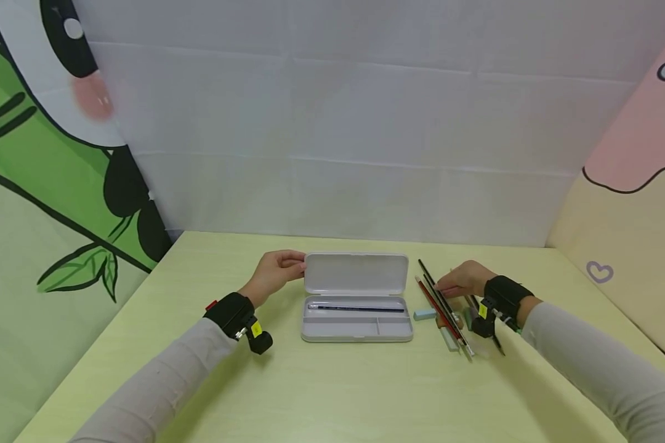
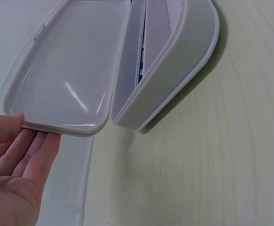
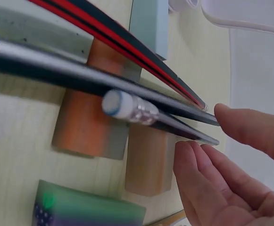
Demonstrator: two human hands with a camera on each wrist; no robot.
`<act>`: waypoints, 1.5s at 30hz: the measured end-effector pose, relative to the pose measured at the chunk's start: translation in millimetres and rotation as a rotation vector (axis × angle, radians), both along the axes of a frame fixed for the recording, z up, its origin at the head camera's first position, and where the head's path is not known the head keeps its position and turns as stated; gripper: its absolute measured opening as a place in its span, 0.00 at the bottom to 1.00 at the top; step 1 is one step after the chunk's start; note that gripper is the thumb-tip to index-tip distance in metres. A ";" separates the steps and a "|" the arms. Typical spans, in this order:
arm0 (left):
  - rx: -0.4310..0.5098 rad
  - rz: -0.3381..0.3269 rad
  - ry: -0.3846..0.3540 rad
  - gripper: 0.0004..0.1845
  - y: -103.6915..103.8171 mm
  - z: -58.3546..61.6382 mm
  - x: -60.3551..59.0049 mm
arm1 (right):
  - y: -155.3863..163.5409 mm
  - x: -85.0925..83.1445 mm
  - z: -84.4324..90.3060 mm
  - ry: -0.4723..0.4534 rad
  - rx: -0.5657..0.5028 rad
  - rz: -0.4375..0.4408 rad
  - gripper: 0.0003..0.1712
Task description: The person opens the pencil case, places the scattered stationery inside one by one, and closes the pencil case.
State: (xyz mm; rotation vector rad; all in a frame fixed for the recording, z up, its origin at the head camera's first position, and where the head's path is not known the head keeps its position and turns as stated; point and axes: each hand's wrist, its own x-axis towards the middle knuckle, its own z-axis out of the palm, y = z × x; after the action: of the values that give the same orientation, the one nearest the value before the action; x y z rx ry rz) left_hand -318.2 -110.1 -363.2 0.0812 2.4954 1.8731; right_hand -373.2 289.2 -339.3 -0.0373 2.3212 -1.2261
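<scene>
My left hand [image 1: 274, 274] holds the left edge of the raised lid [image 1: 356, 274], thumb against one face and fingers on the other. The pencil case [image 1: 357, 338] lies open on the bench [image 1: 332, 394] between my hands, with one pencil [image 1: 360, 309] along its back compartment. If I push or tug at that lid while looking to the other side, I could swivel the whole case or strain its hinge.

My right hand [image 1: 468, 278] is over the loose heap just right of the case, thumb and fingers on either side of the far ends of the dark pencils. I can't tell whether they have closed on one of them.

The trouble I expect is there. The white-ended pencil [image 3: 132, 108], another dark pencil [image 3: 75, 73] and the red-and-black pencil [image 3: 127, 42] run close together, so a careless pinch could take two at once or set a neighbour rolling. They pass above an orange block [image 3: 87, 122], which probably makes a poor rest for round sticks. Lifting by one end could also let the long remainder dip and sweep against the light blue block [image 1: 424, 314]. My right wrist camera [image 1: 483, 323] hangs low near the green block [image 3: 87, 207], and turning my wrist might knock it aside
</scene>
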 end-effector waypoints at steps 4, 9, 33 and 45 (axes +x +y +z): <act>0.008 0.005 -0.005 0.18 1.8 0.6 0.7 | -1.4 -3.1 -3.5 0.007 0.012 -0.016 0.28; 0.021 0.000 0.000 0.18 3.2 -0.2 0.1 | -2.1 -5.7 -6.0 0.008 0.025 -0.050 0.27; 0.017 -0.007 0.019 0.18 2.4 -1.7 -0.6 | 0.9 -11.6 -1.5 0.026 0.005 -0.084 0.22; 0.009 0.002 0.018 0.18 -0.8 -3.8 -1.7 | -4.8 -14.4 44.8 0.057 -0.015 -0.060 0.22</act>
State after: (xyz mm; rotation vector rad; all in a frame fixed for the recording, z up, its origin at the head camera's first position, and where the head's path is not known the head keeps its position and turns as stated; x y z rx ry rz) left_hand -319.9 -110.8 -367.0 0.0953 2.4996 1.8931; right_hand -387.6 284.4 -294.6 -0.0076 2.3772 -1.2878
